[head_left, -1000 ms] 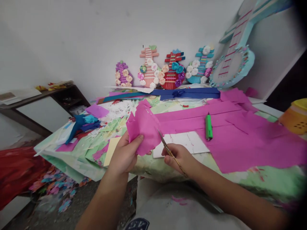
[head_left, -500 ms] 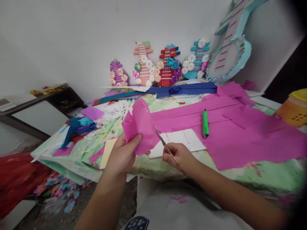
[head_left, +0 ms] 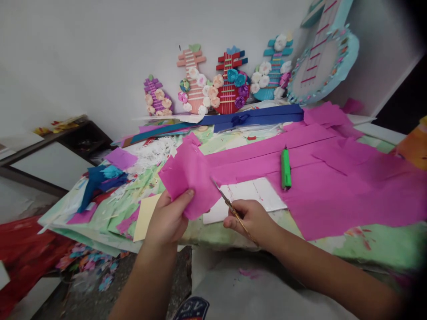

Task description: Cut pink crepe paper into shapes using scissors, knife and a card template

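My left hand (head_left: 173, 218) pinches a folded piece of pink paper (head_left: 195, 178) between thumb and fingers, holding it above the table's front edge. In my right hand (head_left: 248, 222) is a pair of scissors (head_left: 230, 204) with gold-coloured handles. Their blades point up and left, with the tips close to the paper's right edge; whether they touch it I cannot tell. A white board (head_left: 263, 195) with pink marks lies behind the scissors. Beyond it, a green box cutter (head_left: 285, 169) rests on large pink paper sheets (head_left: 353, 200).
Several flower-decorated paper guitars (head_left: 228, 84) lean on the wall, a large pale-blue one (head_left: 323, 66) at right. Blue paper strips (head_left: 263, 116) lie before them. White shredded paper (head_left: 155, 153) and coloured scraps (head_left: 100, 182) cover the left side. An orange container (head_left: 415, 144) stands far right.
The pink paper has turned flatter toward me and shifted slightly left in my left hand. The scissors have moved a little left too. The whole view has shifted slightly.
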Demonstrator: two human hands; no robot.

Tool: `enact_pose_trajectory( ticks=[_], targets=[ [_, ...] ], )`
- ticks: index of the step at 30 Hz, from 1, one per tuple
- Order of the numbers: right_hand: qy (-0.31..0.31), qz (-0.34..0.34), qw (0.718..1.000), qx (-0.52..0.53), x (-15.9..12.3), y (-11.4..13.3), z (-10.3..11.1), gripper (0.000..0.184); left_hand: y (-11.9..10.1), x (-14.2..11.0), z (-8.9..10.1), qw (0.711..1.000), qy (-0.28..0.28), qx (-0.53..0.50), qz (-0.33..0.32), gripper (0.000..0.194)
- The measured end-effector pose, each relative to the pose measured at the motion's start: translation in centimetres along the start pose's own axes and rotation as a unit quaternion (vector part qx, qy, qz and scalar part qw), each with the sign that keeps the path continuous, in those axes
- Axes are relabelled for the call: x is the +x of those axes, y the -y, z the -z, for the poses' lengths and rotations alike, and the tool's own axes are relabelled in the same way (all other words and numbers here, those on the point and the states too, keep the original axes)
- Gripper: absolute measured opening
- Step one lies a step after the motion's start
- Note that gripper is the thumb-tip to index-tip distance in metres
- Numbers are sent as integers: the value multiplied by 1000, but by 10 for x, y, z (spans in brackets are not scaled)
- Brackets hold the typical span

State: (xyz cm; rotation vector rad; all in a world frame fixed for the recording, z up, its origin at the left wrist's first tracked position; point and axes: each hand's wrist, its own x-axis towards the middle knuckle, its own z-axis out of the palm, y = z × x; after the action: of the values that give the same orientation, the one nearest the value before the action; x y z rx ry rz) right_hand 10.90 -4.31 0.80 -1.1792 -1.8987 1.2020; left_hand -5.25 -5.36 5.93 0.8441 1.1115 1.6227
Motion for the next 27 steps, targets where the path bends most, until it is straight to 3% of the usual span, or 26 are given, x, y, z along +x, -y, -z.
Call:
enact_pose_trajectory(
  ticks=[8, 15, 22, 27],
  targets=[
    [-2, -10, 1000, -28, -1, 4, 2, 48, 0, 4, 1, 1000, 0, -1, -24, 22],
    [-29, 32, 999, -6, -9, 1, 0, 49, 3, 6, 5, 999, -13, -35, -2, 27],
    [-6, 57, 998, 14, -13, 3, 3, 45, 9, 10, -5, 997, 32, -65, 27, 35],
    [-46, -1, 994, -97, -12, 7, 2, 40, 12, 10, -18, 997, -7, -78, 15, 29]
  ],
)
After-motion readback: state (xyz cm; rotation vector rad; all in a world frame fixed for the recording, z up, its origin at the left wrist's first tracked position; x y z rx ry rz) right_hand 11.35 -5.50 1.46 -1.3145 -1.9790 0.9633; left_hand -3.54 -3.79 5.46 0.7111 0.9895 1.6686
